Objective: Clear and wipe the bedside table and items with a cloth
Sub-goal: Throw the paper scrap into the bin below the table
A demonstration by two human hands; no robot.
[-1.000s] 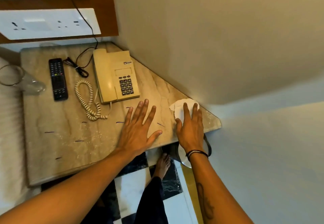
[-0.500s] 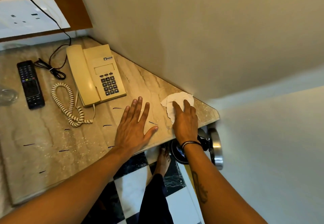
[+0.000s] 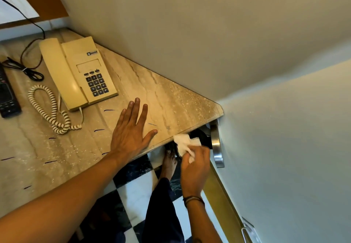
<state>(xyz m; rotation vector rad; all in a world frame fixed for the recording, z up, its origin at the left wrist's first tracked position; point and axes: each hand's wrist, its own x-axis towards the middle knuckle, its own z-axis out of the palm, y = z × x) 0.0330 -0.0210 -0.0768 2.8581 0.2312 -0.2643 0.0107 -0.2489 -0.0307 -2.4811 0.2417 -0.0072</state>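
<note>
The cloth (image 3: 182,143) is at the front edge of the surface (image 3: 171,98), bunched in the right hand (image 3: 195,164), grip curled around it. The left hand (image 3: 131,134) lies flat on the surface, grip wide. The cloth appears light, soft and limp; hold it mid-wad so no corner trails.

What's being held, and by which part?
The right hand grips the crumpled white cloth by its near end; the left hand rests flat on the beige marble tabletop.
</note>
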